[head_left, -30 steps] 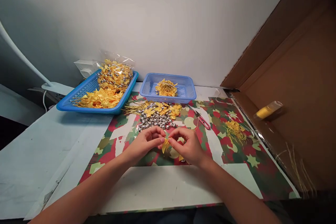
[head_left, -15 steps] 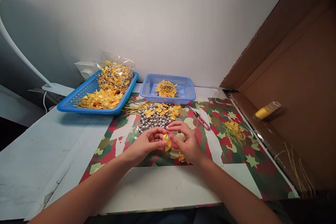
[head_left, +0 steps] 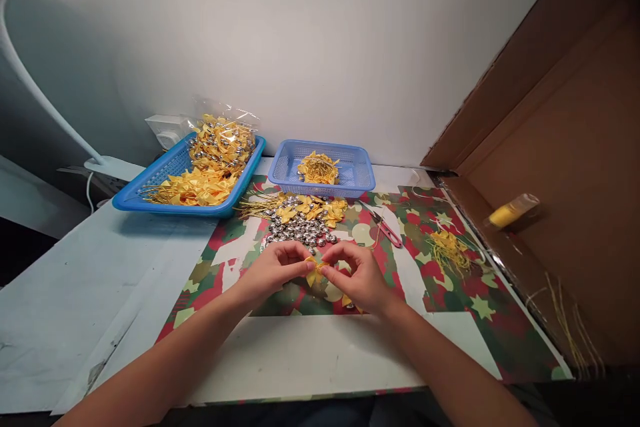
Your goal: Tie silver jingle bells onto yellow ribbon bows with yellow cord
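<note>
The left hand (head_left: 273, 271) and the right hand (head_left: 361, 278) meet in the lower middle of the frame, just above the patterned sheet (head_left: 450, 293). Both hands pinch one small yellow ribbon bow (head_left: 315, 271) between thumb and forefinger, so the fingers are closed on it and the other fingers are curled loosely. The bow sits between the two sets of fingertips, and its long axis runs roughly left to right in the frame, one end at each hand. Its exact shape is too small to tell.

Just above the hands, in the middle of the frame, lies a heap of small silver bells (head_left: 300, 228), with loose yellow bows (head_left: 313, 209) at its far edge. Behind them stands a small blue basket (head_left: 357, 173) with a little pile of yellow pieces in it. To the left of it, a large blue tray (head_left: 150, 183) holds many yellow bows and a clear bag full of the same. A pair of red snips (head_left: 387, 231) lies to the right of the bells, and a bunch of yellow threads (head_left: 447, 247) lies further right on the sheet. At the right edge, a yellow tube (head_left: 510, 211) rests on the brown cardboard wall (head_left: 575, 147).
</note>
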Demonstrator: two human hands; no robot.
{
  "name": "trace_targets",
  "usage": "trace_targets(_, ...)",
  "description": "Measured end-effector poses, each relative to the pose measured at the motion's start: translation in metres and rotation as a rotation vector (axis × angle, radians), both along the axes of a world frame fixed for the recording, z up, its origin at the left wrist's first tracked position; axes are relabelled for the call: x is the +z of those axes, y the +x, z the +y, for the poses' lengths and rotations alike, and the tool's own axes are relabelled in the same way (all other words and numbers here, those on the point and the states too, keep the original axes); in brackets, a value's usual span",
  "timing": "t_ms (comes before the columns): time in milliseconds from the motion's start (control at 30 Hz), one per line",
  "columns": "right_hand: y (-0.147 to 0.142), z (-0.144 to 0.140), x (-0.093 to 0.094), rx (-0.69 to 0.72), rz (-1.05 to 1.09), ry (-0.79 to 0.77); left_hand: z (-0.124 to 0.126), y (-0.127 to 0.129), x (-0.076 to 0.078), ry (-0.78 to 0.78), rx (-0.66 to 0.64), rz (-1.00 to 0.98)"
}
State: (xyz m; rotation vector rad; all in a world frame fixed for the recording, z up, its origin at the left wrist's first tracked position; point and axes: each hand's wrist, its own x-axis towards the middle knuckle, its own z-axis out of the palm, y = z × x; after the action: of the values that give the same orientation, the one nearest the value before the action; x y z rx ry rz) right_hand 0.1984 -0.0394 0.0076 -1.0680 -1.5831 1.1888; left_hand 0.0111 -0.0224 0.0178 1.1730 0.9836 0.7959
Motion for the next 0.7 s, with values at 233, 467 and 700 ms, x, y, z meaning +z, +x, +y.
trace_targets(233, 0.000, 0.000, 0.003, -0.034, -0.058, 0.058, -0.004, -0.001, 0.003, 0.398, 0.039, 0.211)
trace_targets(467, 0.000, 0.000, 0.005, -0.002, -0.128, 0.101, 0.000, -0.009, 0.004, 0.820, -0.180, 0.467)
trace_targets(700, 0.001, 0.000, 0.007, 0.021, -0.149, 0.107, 0.003, -0.010, 0.002, 0.842, -0.228, 0.565)
